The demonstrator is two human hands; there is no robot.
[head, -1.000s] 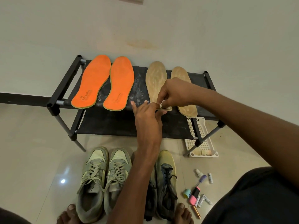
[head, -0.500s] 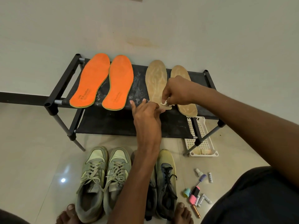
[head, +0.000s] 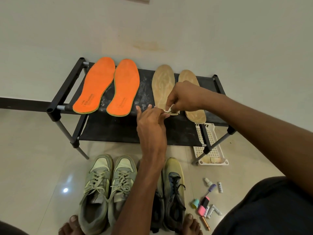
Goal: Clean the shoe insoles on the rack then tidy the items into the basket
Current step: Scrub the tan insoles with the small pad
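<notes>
Orange insoles (head: 98,85), two, lie side by side on the left half of the black rack (head: 67,85) top shelf, heels at its front edge. Tan insoles, two, on the right half: left tan insole (head: 162,82) and right tan insole (head: 194,109), heels also at the front edge. Right hand (head: 184,97) pinches a small white wipe (head: 169,109) on the heel of the left tan insole. Left hand (head: 152,122) is at the same heel, thumb and forefinger pinching its edge, other fingers straight. White basket (head: 211,150), one, sits on the floor under the rack's right end, something pale at its near end. Grey-green sneakers (head: 105,189), two, on the floor below the rack's front edge; yellow-dark shoes (head: 174,187), two, beside them, one mostly hidden by the left arm. Small tubes and bottles (head: 206,202) scattered on the floor right of the shoes, count unclear. Two bare feet at the bottom edge.
</notes>
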